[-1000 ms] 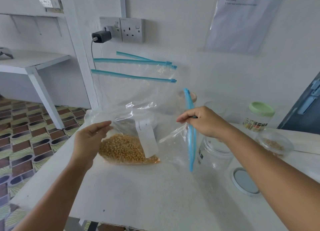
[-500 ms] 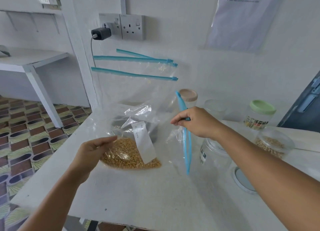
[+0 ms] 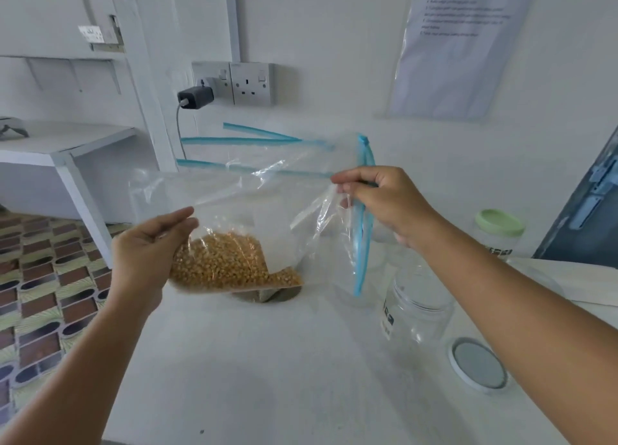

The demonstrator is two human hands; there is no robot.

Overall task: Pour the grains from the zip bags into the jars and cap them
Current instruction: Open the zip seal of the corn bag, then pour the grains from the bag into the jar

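Above white table, both hands grip zip bag of yellow grains; clear jar empty.

Both forearms bare, no sleeves, w/ left hand & right hand ungloved.
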